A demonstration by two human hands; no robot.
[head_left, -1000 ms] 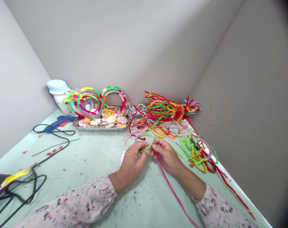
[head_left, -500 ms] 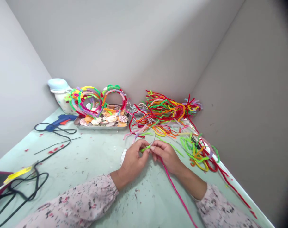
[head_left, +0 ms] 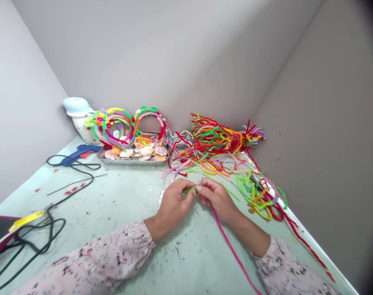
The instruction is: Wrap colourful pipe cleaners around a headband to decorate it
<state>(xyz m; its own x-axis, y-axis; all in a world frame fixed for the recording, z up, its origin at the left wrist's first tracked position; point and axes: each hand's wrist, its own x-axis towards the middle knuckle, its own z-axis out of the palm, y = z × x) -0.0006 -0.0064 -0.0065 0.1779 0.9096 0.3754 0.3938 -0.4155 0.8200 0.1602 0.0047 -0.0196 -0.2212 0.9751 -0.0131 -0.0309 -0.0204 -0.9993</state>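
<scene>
My left hand (head_left: 175, 205) pinches a short green fuzzy stem (head_left: 190, 189) between thumb and fingers. Close against it, my right hand (head_left: 216, 197) is closed at the other end of the green piece, fingertips nearly touching those of the left. A thin pale hoop (head_left: 202, 170) rises in a curve from between the hands. Out of my right hand a long magenta stem (head_left: 229, 241) runs down to the bottom edge. The exact join at the fingertips is hidden.
A metal tray (head_left: 134, 162) holds shells and decorated hoops (head_left: 149, 110). Behind my right hand lies a heap of coloured stems (head_left: 220, 137). At left are a blue glue gun (head_left: 77, 154), a black cord (head_left: 53, 229) and a white jar with blue lid (head_left: 82, 125).
The view has shifted slightly, moving the tabletop things a little right and up. My fingertips have moved slightly over the green stem, covering more of its right end.
</scene>
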